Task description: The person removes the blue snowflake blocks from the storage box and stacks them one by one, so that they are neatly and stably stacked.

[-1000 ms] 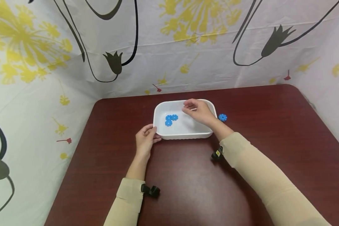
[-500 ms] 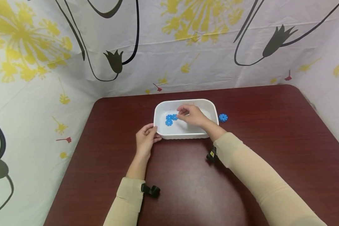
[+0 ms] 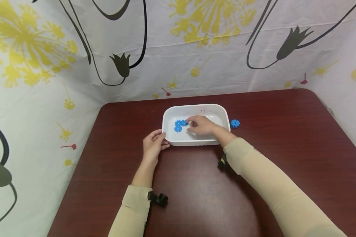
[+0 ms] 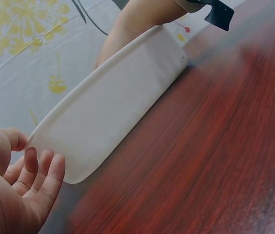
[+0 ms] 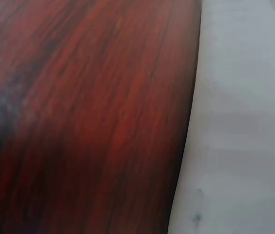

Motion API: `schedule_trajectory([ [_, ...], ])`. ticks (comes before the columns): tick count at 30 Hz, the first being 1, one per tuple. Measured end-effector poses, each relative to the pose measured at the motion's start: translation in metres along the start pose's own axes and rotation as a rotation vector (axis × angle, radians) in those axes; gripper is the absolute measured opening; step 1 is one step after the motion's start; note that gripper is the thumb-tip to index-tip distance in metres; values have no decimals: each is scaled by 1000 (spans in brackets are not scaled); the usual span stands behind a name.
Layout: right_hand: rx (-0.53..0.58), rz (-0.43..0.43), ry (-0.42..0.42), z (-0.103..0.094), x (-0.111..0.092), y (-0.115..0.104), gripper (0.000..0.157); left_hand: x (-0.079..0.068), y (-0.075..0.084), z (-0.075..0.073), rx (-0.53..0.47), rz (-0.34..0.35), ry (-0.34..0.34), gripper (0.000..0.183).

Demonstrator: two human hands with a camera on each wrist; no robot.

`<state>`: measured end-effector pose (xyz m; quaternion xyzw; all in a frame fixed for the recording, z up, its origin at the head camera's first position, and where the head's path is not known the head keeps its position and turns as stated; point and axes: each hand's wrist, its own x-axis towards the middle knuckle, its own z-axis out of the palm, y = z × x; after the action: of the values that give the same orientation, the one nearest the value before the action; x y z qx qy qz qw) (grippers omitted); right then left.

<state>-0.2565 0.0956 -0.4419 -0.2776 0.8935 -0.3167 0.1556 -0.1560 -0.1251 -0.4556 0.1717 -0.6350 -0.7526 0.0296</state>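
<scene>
Discs [image 3: 178, 123], blue and notched, lie 3 together inside a white tray [image 3: 195, 143] at the centre of the head frame: 2 side by side, 1 just below the left one. Another blue disc [image 3: 235, 123] lies on the dark red-brown tabletop [image 3: 201, 191], just beyond the tray's right end.

The left hand [image 3: 152, 145] has its grip on the tray's near-left corner; the left wrist view shows the thumb at the rim and the fingers near the outer wall. The right hand [image 3: 202, 125] reaches over the tray's near-right rim, its fingers bent and its grip loose, with a gap between thumb and forefinger. The forefinger's tip is right by the upper right disc of the group; whether it touches cannot be told.

Beige sleeves [image 3: 273, 177] cover both arms, and a black device [image 3: 158, 198] sits at the left cuff, with a second black device [image 3: 222, 161] at the right cuff. White cloth [image 3: 154, 33] printed with yellow, grey-green and red flowers hangs across the upper part and the left and right edges of the head frame. The right wrist view shows tabletop at left and a pale tray wall at right.
</scene>
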Motion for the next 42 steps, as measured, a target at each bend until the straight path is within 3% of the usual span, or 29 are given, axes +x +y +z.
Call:
schedule_trajectory([
  [6,-88,-26,-64,-1,-3,-1,56,1,0,0,-3,-4,-5,29],
  [10,-109,-41,-70,-4,-9,0,54,1,0,-1,4,-9,-9,29],
  [15,-132,2,-80,-10,-20,5,47,2,0,-1,10,-13,-5,30],
  [23,-109,-6,29,-20,-28,13,24,1,0,-1,27,-27,6,32],
  [30,-104,21,34,-16,-22,18,39,0,0,0,32,-32,16,29],
  [42,-76,29,13,-13,-19,23,32,0,-2,1,25,-20,8,30],
])
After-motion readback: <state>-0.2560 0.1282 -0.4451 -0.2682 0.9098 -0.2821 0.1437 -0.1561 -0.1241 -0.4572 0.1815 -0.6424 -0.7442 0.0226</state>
